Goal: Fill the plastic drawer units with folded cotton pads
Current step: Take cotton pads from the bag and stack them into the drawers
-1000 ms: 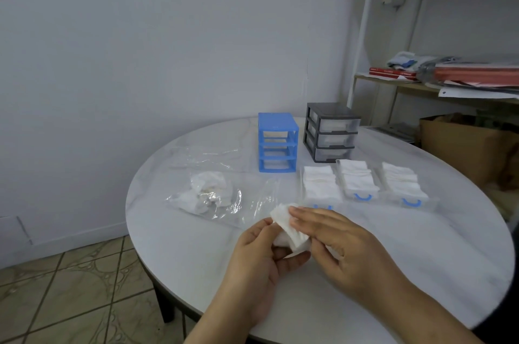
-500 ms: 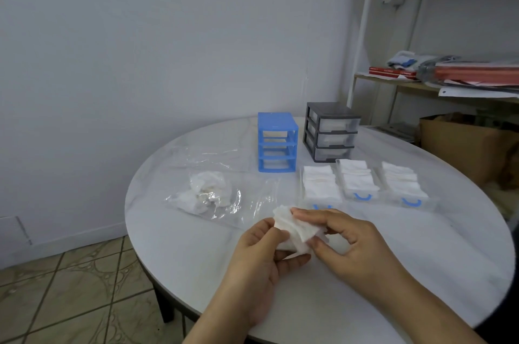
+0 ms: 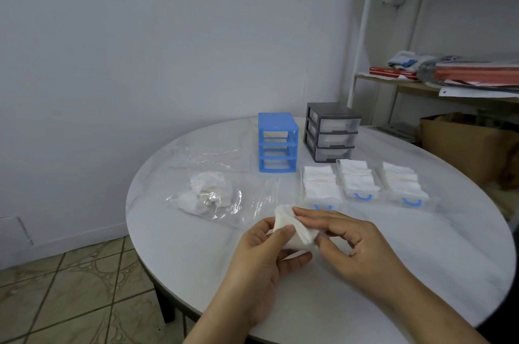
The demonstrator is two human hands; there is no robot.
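I hold a white folded cotton pad [image 3: 292,231] between both hands, above the near part of the round white marble-patterned table [image 3: 421,273]. My left hand [image 3: 261,262] pinches it from below and the left, thumb curled against its lower edge and fingertips pressing its near face. My right hand [image 3: 351,245] grips its right side, index finger laid along the top fold and the other fingers curled in behind it. Just beyond my right hand lie three clear plastic drawers with blue handles [image 3: 362,183] in a row, each holding stacked white pads. Farther past them stand the blue plastic drawer frame [image 3: 276,142], its slots open, and to its right the dark grey plastic drawer unit [image 3: 331,131] with its three clear drawers in place. Beyond my left hand, to the left, lies a clear plastic bag [image 3: 207,194] with crumpled white pads inside, flat on the table
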